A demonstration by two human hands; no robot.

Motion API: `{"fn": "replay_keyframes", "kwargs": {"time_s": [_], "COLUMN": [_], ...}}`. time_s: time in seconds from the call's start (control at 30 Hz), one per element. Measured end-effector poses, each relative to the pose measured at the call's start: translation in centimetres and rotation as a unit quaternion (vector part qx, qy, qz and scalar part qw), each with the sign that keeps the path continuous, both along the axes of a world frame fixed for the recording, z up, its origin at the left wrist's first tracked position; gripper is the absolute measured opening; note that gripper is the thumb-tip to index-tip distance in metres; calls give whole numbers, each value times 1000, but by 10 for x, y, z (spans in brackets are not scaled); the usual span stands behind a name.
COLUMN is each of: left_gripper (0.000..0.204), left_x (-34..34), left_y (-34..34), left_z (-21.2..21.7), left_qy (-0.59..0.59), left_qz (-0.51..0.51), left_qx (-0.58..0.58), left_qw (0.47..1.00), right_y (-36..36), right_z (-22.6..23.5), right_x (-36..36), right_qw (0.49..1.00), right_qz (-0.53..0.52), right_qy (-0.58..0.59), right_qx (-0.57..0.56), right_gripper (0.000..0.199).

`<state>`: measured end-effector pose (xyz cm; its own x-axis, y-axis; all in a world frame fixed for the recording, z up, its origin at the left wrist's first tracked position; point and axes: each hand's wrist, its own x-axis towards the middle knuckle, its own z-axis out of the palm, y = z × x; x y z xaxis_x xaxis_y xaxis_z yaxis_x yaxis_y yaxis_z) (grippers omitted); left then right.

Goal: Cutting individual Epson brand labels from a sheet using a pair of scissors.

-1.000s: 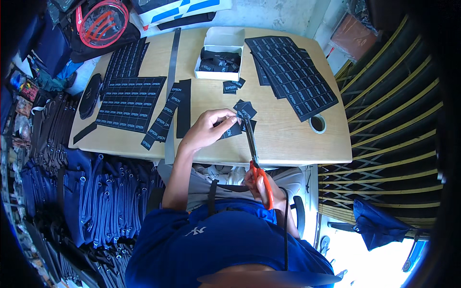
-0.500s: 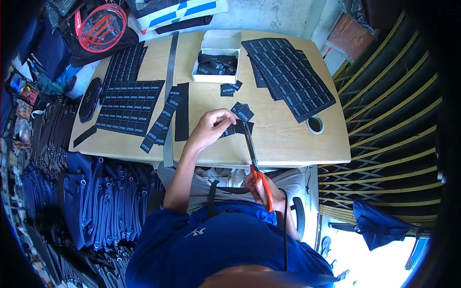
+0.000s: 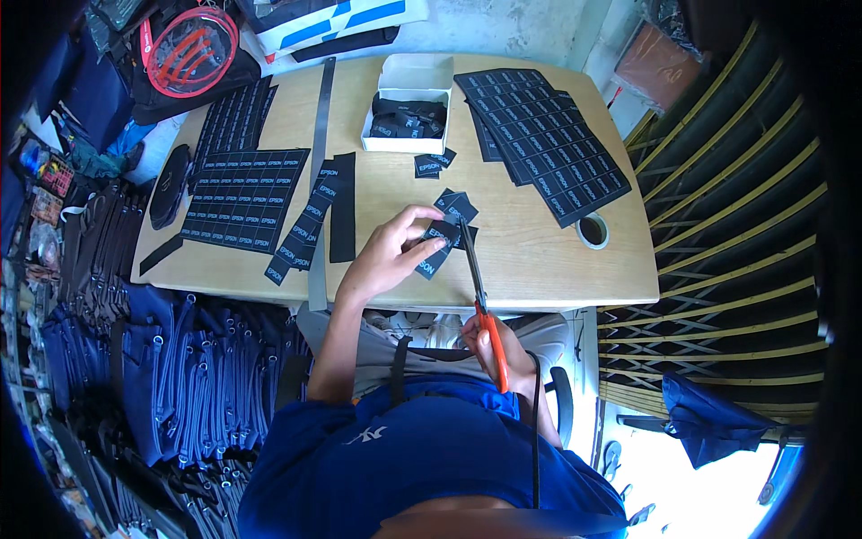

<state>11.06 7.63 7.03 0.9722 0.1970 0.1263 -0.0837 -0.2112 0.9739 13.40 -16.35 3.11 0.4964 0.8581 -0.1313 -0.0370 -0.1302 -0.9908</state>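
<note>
The left hand [image 3: 386, 256] pinches a short black label strip [image 3: 440, 247] between thumb and fingertips, holding it out over the near edge of the wooden table [image 3: 530, 260], probably so that the strip stays taut and level for the blades. The right hand [image 3: 489, 346] is closed around the orange handles of the scissors [image 3: 476, 287], low by the lap, with the long blades reaching up to meet the strip; whether the blades are parted I cannot tell. Just beyond the strip lie a few loose cut labels [image 3: 456, 205], and further back on the table a small white box [image 3: 409, 103] holds more of them. Right of the box a stack of uncut black label sheets [image 3: 543, 144] fans out, with a tape roll [image 3: 593, 231] near its lower corner. Left of the box run a long metal ruler [image 3: 319, 180], some narrow strips [image 3: 310, 220] and another printed sheet [image 3: 242, 198]. Nothing blocks the cut itself.
</note>
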Motion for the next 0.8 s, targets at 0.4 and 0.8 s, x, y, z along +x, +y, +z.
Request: {"fn": "replay_keyframes", "kwargs": {"time_s": [0.4,0.8], "left_gripper": [38,18], "left_x": [-15,-19], "left_y": [-5,-3], "left_z": [16,22], "left_qy": [-37,-130], "left_qz": [122,116], "left_qx": [324,440], "left_qw": [937,881], "right_y": [6,4], "right_z": [29,20], "right_x": [-7,-4], "right_qw": [984,992], "right_qz": [-42,-25], "right_qy": [-127,-115], "right_qx": [-116,-47], "right_gripper": [41,36]}}
